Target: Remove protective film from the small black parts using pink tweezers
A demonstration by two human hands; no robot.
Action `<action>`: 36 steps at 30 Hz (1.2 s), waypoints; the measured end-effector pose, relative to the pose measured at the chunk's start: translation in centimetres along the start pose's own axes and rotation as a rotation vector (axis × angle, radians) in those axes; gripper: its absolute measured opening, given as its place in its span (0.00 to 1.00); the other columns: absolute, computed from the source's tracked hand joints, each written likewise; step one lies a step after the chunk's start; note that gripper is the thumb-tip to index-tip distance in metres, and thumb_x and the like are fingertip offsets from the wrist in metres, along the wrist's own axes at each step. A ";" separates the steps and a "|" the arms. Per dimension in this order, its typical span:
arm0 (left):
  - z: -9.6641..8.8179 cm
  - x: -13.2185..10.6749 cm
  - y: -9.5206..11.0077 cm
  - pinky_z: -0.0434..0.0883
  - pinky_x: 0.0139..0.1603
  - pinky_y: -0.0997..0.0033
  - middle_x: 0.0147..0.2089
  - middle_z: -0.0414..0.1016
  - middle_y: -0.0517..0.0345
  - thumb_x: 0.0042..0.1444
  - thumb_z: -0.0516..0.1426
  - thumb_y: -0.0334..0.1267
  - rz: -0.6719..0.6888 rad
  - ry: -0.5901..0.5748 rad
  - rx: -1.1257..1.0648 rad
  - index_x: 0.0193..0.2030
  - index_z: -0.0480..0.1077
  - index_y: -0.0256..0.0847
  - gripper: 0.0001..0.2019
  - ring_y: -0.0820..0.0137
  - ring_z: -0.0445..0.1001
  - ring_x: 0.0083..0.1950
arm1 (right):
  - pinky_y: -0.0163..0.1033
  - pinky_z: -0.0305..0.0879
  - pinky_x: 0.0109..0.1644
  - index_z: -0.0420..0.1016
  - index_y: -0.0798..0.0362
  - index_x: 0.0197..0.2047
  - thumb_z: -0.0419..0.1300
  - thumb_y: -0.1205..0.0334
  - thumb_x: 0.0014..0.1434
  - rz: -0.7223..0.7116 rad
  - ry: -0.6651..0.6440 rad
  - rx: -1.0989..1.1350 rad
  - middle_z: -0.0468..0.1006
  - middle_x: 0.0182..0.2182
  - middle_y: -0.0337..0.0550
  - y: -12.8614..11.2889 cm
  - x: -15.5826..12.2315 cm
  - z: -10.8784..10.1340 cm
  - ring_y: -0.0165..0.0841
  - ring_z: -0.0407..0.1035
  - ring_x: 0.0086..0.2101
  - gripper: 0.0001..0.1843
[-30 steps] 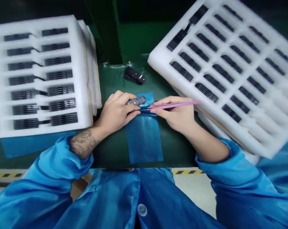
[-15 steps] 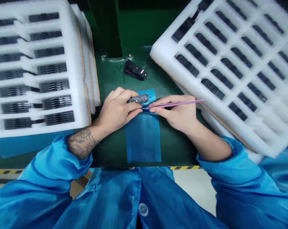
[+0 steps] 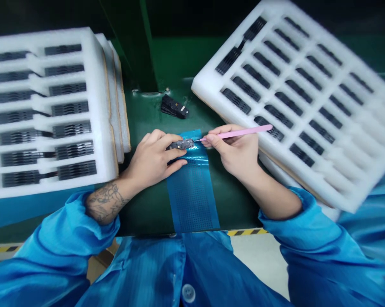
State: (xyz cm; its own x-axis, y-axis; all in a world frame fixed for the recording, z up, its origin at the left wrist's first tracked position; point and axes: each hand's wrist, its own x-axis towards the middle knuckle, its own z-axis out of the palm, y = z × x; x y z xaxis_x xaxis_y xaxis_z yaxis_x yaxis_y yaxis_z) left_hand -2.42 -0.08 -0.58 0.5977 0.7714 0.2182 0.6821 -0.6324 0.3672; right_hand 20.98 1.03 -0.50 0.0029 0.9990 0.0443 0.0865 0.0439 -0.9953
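Note:
My left hand (image 3: 152,160) grips a small black electronic part (image 3: 180,144) between thumb and fingers, above a blue perforated strip (image 3: 192,196) lying on the green bench. My right hand (image 3: 232,151) pinches pink tweezers (image 3: 239,134), and their tip sits just right of the part's end. Whether the tip touches the part, I cannot tell. A second black part (image 3: 174,106) lies on the bench beyond my hands, out of reach of both. My left fingers hide part of the held piece.
White foam trays holding rows of dark parts stand to both sides: a stack (image 3: 111,94) at left and a tilted tray (image 3: 200,87) at right, close to my right hand. A dark green upright (image 3: 131,42) rises behind the bench. Blue sleeves fill the lower view.
The tweezers have swung from nearly level to angled up at the back, with the tip now at the part's end. The view has shifted slightly.

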 end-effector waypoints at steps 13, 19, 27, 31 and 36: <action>0.0 0.1 0.2 0.68 0.47 0.58 0.54 0.78 0.58 0.66 0.59 0.43 0.033 0.049 0.041 0.44 0.81 0.50 0.09 0.61 0.69 0.49 | 0.36 0.72 0.30 0.82 0.53 0.33 0.72 0.61 0.54 0.008 0.004 -0.099 0.84 0.28 0.41 -0.4 0.0 0.8 0.31 0.76 0.28 0.06; 0.0 0.1 0.1 0.68 0.47 0.58 0.54 0.78 0.58 0.66 0.59 0.43 0.031 0.044 0.042 0.45 0.81 0.50 0.09 0.62 0.68 0.48 | 0.37 0.72 0.30 0.83 0.53 0.33 0.73 0.58 0.54 0.017 -0.004 -0.069 0.84 0.29 0.42 -0.1 0.2 0.9 0.32 0.76 0.28 0.08; 0.1 0.1 0.1 0.69 0.48 0.58 0.55 0.77 0.58 0.66 0.59 0.43 0.032 0.047 0.041 0.45 0.81 0.50 0.09 0.62 0.69 0.49 | 0.36 0.72 0.32 0.83 0.54 0.33 0.73 0.59 0.53 0.015 -0.001 -0.050 0.84 0.29 0.42 -0.1 0.2 0.9 0.32 0.76 0.28 0.08; 0.0 0.1 0.1 0.69 0.47 0.58 0.54 0.78 0.58 0.66 0.59 0.43 0.031 0.049 0.047 0.45 0.81 0.50 0.09 0.62 0.69 0.49 | 0.37 0.71 0.31 0.82 0.54 0.33 0.74 0.57 0.52 0.028 -0.002 -0.054 0.84 0.28 0.43 -0.2 0.2 0.9 0.32 0.76 0.28 0.10; 0.1 0.1 0.1 0.69 0.47 0.58 0.54 0.78 0.58 0.66 0.59 0.43 0.031 0.051 0.052 0.44 0.81 0.50 0.08 0.62 0.69 0.48 | 0.37 0.72 0.31 0.83 0.54 0.33 0.74 0.56 0.52 0.034 0.002 -0.044 0.84 0.28 0.43 -0.2 0.2 1.0 0.32 0.75 0.28 0.11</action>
State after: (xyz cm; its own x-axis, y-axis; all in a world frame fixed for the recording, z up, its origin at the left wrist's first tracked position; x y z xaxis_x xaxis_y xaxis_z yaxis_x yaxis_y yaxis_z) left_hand -2.26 -0.10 -0.59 0.5976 0.7529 0.2756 0.6849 -0.6581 0.3126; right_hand 20.00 1.21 -0.34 0.0082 0.9999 0.0110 0.1305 0.0098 -0.9914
